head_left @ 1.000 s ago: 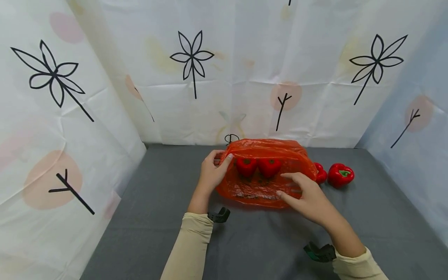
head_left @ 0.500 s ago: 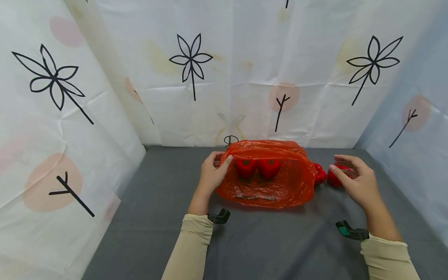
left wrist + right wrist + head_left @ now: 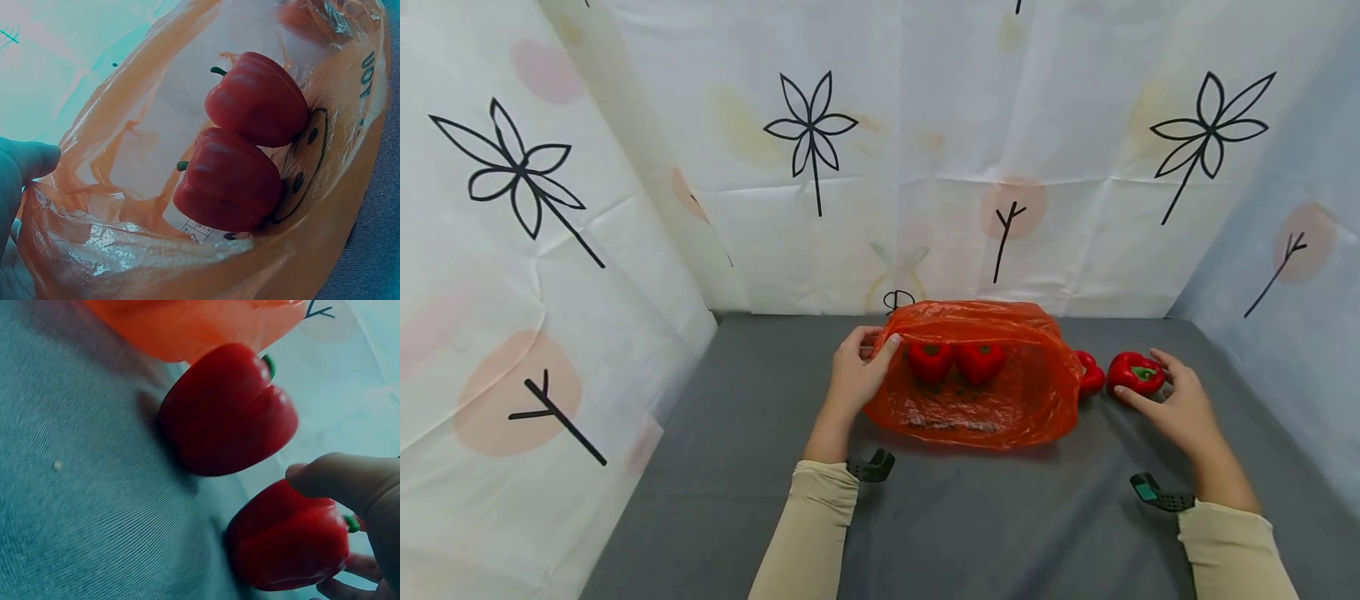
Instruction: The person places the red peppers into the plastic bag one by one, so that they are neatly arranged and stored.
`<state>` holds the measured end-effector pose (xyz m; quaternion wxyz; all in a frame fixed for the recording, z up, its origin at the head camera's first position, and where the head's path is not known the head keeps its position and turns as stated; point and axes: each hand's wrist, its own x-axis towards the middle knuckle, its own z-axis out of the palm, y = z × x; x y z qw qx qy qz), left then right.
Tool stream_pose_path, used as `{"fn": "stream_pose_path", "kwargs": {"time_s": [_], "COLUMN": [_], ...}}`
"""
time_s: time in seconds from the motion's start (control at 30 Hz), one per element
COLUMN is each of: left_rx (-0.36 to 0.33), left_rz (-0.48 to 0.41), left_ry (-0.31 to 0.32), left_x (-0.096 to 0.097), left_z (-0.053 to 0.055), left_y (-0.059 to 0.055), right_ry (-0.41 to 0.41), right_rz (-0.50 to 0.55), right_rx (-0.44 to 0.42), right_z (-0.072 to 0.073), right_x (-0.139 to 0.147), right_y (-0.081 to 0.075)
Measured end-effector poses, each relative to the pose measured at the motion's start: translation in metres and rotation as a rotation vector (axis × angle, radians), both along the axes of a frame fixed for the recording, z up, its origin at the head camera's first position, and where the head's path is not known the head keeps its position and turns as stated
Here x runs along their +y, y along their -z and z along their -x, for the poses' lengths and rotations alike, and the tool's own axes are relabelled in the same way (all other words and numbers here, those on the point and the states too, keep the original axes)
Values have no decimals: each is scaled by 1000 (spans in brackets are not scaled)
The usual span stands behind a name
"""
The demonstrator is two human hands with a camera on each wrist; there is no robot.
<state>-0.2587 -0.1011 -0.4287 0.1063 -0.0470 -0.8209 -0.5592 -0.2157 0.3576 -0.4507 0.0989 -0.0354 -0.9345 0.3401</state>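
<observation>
An orange-red plastic bag (image 3: 1037, 417) lies with its mouth spread toward me in the head view. Two red bell peppers sit inside it, one (image 3: 228, 181) beside the other (image 3: 256, 100) in the left wrist view. My left hand (image 3: 856, 373) grips the bag's left rim between thumb and fingers. To the right of the bag, my right hand (image 3: 1182, 408) holds a red bell pepper (image 3: 1131, 372) with a green stem, its thumb on the near side and fingers on the far side. Another red bell pepper (image 3: 228, 412) stands between that one and the bag.
A dark grey cloth (image 3: 955, 533) covers the table. White patterned sheets hang behind (image 3: 895, 167) and along the left side (image 3: 497, 292), with a bluish one (image 3: 1285, 333) at the right.
My right hand has moved right, from in front of the bag's mouth to the outermost bell pepper, and its fingers now close around it. The left hand stays on the bag's rim.
</observation>
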Motion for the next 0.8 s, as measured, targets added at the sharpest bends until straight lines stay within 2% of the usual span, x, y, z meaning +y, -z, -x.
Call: {"fn": "stream_pose_path", "kwargs": {"time_s": [0.3, 0.8], "left_rx": [-3, -4], "left_rz": [1, -3], "left_ry": [-5, 1], "left_x": [-1, -1], "left_z": [-1, 1], "left_y": [0, 1], "right_ry": [16, 85], "right_rz": [28, 92], "right_rx": [-35, -39], "right_z": [6, 6], "right_x": [7, 4], "right_y": [11, 13]}}
